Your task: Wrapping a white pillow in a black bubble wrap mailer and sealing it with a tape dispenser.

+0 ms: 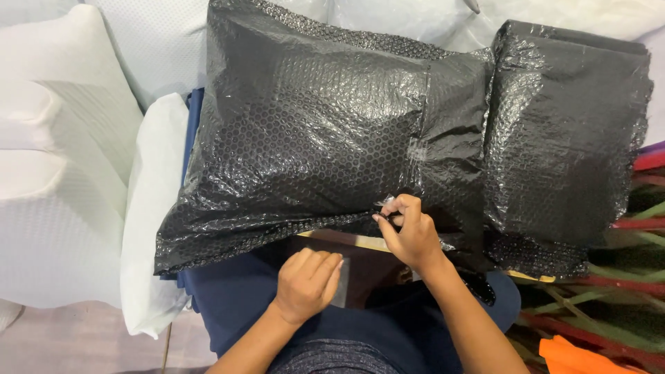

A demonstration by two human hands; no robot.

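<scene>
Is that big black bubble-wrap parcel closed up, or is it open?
Closed on the sides in view: the black bubble-wrap parcel is wrapped all around, contents hidden. The right hand pinches its lower edge.

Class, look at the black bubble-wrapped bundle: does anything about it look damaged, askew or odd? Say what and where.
Nothing looks torn. The bundle is lumpy, cinched by a tape band right of centre. The right hand pinches its lower edge; the left hand holds a clear tape piece.

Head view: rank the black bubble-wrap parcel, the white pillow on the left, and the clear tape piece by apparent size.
1. Black bubble-wrap parcel, largest.
2. White pillow, though the frame edge cuts it off.
3. Clear tape piece by the left hand, smallest.
</scene>
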